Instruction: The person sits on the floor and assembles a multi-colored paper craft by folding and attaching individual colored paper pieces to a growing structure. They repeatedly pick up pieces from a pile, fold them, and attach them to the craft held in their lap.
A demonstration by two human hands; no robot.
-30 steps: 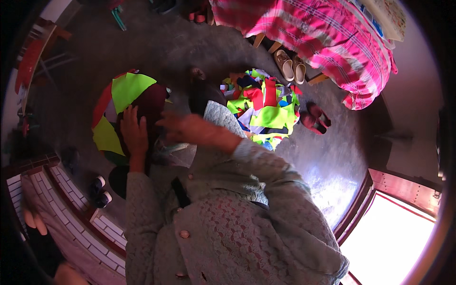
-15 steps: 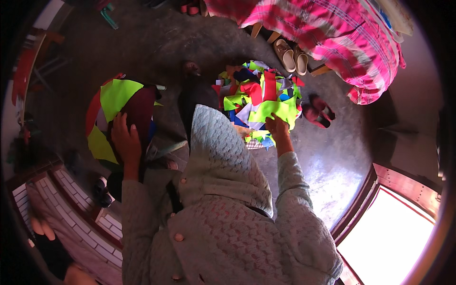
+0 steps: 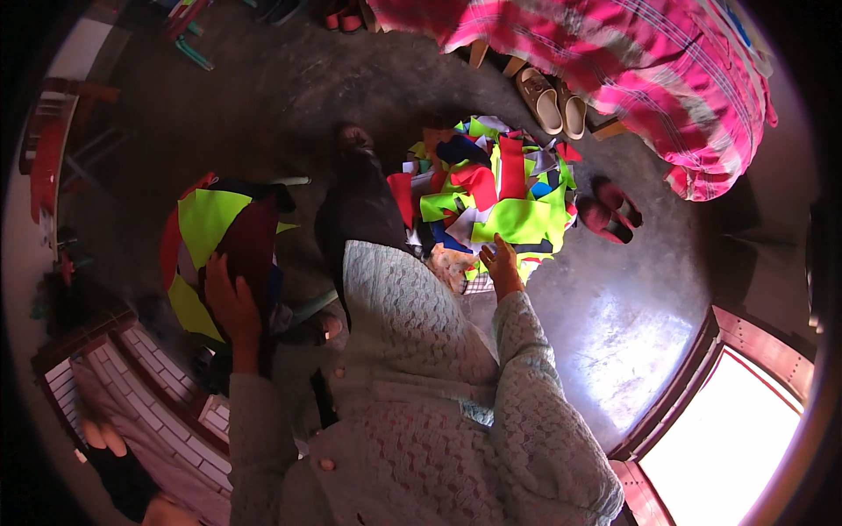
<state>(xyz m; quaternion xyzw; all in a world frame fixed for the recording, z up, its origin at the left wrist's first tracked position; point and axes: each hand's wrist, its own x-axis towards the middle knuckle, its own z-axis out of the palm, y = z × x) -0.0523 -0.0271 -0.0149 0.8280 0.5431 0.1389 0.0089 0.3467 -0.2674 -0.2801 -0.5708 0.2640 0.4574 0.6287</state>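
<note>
At the left, my left hand (image 3: 232, 300) rests with stretched fingers on the dark maroon part (image 3: 249, 237) of a rounded patchwork of cloth. Neon yellow-green panels (image 3: 210, 219) and a red edge show around it; its underside is hidden. To the right, a heap of cloth scraps (image 3: 478, 186) in red, neon yellow-green, blue, white and grey lies on the floor. My right hand (image 3: 503, 270) is at the near edge of this heap, fingers apart and nothing seen in them. Just beyond its fingertips lies a broad neon yellow-green scrap (image 3: 513, 223).
Beige clogs (image 3: 551, 101) stand beside a bed or bench under a pink plaid cover (image 3: 614, 79). Dark red shoes (image 3: 609, 212) sit right of the heap. Bright light enters by a doorway (image 3: 724, 438) at lower right. Part of another person (image 3: 114, 465) shows at lower left.
My right hand has drawn back toward me from the neon scrap, which stays on the heap. My left hand stays on the maroon cloth. The whole view has shifted slightly.
</note>
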